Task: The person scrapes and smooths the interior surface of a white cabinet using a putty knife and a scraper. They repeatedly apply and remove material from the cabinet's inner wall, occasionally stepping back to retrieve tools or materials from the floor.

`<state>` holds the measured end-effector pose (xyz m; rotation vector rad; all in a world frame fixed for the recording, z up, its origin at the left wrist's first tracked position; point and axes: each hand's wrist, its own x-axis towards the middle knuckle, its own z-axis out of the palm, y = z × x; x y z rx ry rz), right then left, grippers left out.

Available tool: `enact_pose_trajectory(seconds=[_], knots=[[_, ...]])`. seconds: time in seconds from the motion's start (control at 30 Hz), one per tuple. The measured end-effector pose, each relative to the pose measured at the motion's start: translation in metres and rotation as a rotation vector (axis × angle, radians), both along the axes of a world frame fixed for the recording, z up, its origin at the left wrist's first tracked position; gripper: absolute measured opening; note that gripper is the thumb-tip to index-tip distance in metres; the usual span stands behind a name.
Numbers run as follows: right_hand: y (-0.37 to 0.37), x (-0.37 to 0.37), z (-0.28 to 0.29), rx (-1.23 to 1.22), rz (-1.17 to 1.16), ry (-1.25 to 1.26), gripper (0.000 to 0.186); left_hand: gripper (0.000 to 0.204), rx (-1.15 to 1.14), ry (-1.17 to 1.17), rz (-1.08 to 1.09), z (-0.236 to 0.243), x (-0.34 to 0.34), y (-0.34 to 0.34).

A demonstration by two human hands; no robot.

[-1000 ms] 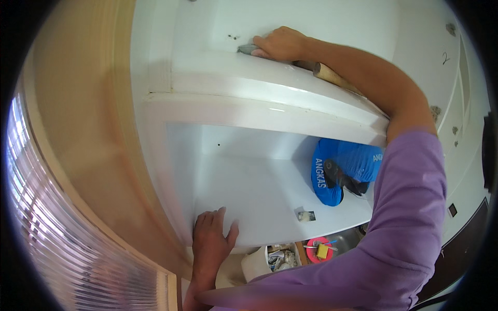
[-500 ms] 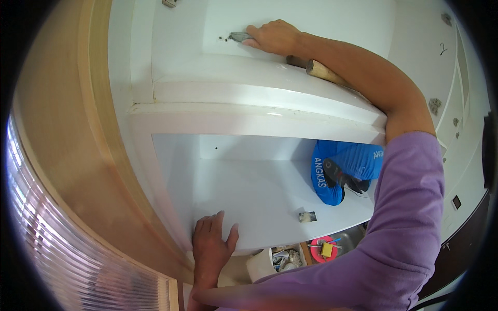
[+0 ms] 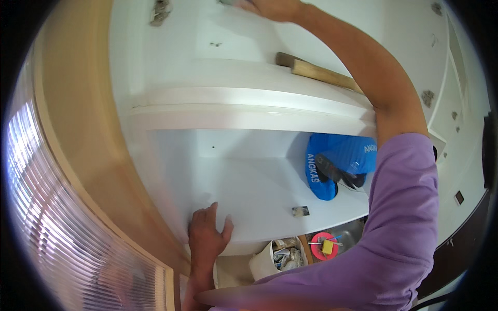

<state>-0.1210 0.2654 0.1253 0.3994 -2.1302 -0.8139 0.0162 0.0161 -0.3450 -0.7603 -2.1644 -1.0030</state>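
At the top edge my right hand (image 3: 275, 7) is closed around a small grey flat tool (image 3: 228, 2), held near the upper cabinet's white back wall. The tool's kind is hard to make out, and the frame cuts it off. Below it, a cluster of small dark holes (image 3: 215, 44) marks the wall. My left hand (image 3: 208, 234) rests on the lower shelf's front left corner, fingers stretched out and holding nothing. Under my right forearm a pale wooden handle (image 3: 327, 76) lies on the upper ledge beside a darker wooden piece (image 3: 286, 59).
A blue bag (image 3: 324, 160) with a dark object on it sits at the lower shelf's right, near a small stained square (image 3: 300, 211). Below are a white bin (image 3: 263, 263), a pink basin (image 3: 317, 254) with a yellow sponge (image 3: 327, 247), and a sink (image 3: 348, 234). A wood-framed ribbed panel (image 3: 78, 217) stands left.
My right hand has moved up with the grey tool, away from the holes, and the view has shifted slightly. My left hand still rests at the shelf corner.
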Motion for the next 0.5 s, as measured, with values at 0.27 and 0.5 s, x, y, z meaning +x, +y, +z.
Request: enact_pose_trajectory(seconds=[0.27,0.5], knots=[[-0.011,0.169,0.009,0.025,0.142,0.053,0.052,0.040,-0.029,0.016,0.020,-0.009,0.000,0.007],[0.050,0.329,-0.062,-0.288,0.297,0.086,0.044,0.040,-0.104,0.047,0.148,0.000,0.013,-0.008]])
